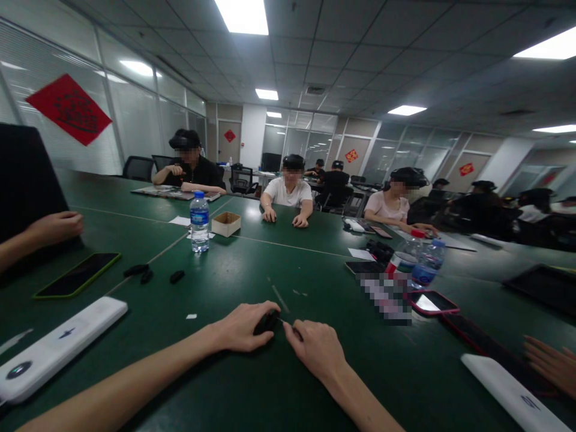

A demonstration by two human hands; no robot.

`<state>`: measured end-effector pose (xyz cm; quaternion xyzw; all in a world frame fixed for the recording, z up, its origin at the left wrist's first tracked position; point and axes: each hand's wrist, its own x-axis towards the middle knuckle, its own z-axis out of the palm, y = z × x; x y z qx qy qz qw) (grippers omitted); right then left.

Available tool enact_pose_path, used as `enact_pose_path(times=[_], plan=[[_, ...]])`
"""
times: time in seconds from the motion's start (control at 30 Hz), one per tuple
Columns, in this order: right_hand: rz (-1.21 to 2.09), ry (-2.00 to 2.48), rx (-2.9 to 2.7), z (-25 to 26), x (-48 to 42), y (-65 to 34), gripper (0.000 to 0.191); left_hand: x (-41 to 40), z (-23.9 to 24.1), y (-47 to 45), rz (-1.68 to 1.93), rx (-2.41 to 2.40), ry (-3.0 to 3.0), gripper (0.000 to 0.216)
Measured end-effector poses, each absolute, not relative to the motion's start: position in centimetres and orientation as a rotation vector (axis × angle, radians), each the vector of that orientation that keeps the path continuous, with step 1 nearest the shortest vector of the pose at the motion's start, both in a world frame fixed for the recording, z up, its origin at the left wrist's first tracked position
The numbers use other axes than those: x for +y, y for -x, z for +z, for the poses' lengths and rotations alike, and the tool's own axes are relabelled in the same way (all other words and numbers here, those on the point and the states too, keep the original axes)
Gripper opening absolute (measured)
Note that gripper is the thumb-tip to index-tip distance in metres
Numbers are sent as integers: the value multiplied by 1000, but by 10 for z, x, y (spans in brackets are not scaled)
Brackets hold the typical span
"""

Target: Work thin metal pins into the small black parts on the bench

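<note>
My left hand (pixel 243 327) rests low over the green table (pixel 234 384), its fingers and thumb closed around a small rounded black object (pixel 266 323). Just to the right, my right hand (pixel 317 348) is curled, fingertips towards that object. A thin light sliver (pixel 281 320) shows between the black object and the right fingertips; whether the right hand grips it is hard to make out. Several similar small black pieces lie to the left, one of them a lone black piece (pixel 177 276). A white paper scrap (pixel 191 316) is near my left forearm.
A water bottle (pixel 200 222) and an open box (pixel 226 224) stand ahead. Left lie a phone (pixel 78 275) and a long white device (pixel 63 348). To the right are bottles (pixel 427 264), a pink-edged phone (pixel 434 302) and another person's hand (pixel 551 363). Other people sit across.
</note>
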<state>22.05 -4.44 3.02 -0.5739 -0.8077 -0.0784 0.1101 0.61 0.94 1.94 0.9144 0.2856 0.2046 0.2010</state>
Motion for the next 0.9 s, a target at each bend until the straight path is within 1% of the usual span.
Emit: enact_pose_path(times=[0.6,0.9], plan=[[-210,1669,-2365,31,-45,-220,49,14,13,-6,695,783,-2489,37],[-173,1687,-2382,31,-44,-221,50,17,9,-7,802,851,-2312,18]])
